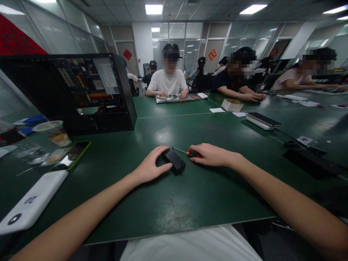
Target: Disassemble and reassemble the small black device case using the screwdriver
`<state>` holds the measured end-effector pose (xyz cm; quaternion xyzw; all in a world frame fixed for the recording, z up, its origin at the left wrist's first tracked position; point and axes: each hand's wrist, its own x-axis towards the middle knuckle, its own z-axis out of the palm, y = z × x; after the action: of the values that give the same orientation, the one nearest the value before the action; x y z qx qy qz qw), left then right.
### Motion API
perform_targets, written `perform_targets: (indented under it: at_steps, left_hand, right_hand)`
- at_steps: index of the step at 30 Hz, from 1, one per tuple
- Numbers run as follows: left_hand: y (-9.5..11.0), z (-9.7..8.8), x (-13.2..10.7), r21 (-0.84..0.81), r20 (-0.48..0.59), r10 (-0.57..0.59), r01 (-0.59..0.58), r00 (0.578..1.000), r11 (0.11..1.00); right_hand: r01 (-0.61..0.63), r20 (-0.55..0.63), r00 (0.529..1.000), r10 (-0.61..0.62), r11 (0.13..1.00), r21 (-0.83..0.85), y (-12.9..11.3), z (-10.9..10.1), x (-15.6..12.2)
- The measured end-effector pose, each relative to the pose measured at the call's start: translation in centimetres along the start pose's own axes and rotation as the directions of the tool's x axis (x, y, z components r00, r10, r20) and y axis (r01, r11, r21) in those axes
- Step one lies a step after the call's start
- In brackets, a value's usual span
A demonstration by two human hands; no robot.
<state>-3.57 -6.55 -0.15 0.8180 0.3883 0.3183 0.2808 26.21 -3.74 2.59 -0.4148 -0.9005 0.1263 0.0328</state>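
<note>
A small black box (175, 160) lies on the green table (176, 203) in front of me. My left hand (150, 165) rests beside it, thumb and fingers closed around its left end. My right hand (210, 155) lies just right of the box, fingers wrapped over a small screwdriver (187, 152) with an orange and black handle. The thin metal shaft points left, past the top of the box.
An open black computer case (81, 90) stands at the far left. Near it are a paper cup (54, 132), a phone in a green case (73, 155) and a white flat device (31, 206). Other people sit working across the table, with a cardboard box (231, 105) and a white device (262, 121).
</note>
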Motion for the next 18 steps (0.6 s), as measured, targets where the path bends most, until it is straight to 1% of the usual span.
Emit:
perform_targets:
  at_steps: [3,5,9,11,14,18]
  left_hand:
    - [0.3,0.1,-0.1,0.011,0.020,-0.011,0.010,1.000,1.000]
    - [0.3,0.2,-0.1,0.036,0.057,-0.015,0.013,0.998,0.999]
    - [0.3,0.2,-0.2,0.061,0.102,0.005,-0.011,0.995,0.998]
    - [0.3,0.2,-0.3,0.061,0.099,0.001,-0.007,0.995,0.998]
    - [0.6,0.5,-0.3,0.076,0.081,-0.039,0.033,0.996,0.997]
    - [1.4,1.2,-0.5,0.157,0.042,-0.084,0.077,0.996,0.985]
  right_hand:
    - [-0.001,0.001,1.000,0.001,1.000,-0.006,0.0,0.0,0.0]
    - [-0.001,0.001,1.000,0.001,1.000,-0.008,0.0,0.0,0.0]
    - [-0.006,0.007,1.000,0.006,1.000,-0.006,-0.1,0.0,-0.1]
    - [-0.010,0.009,1.000,0.010,1.000,-0.004,-0.1,-0.1,-0.1]
    - [-0.011,0.008,1.000,0.011,1.000,-0.003,-0.2,-0.1,-0.1]
    - [-0.011,0.004,1.000,0.011,1.000,-0.003,-0.2,-0.1,0.0]
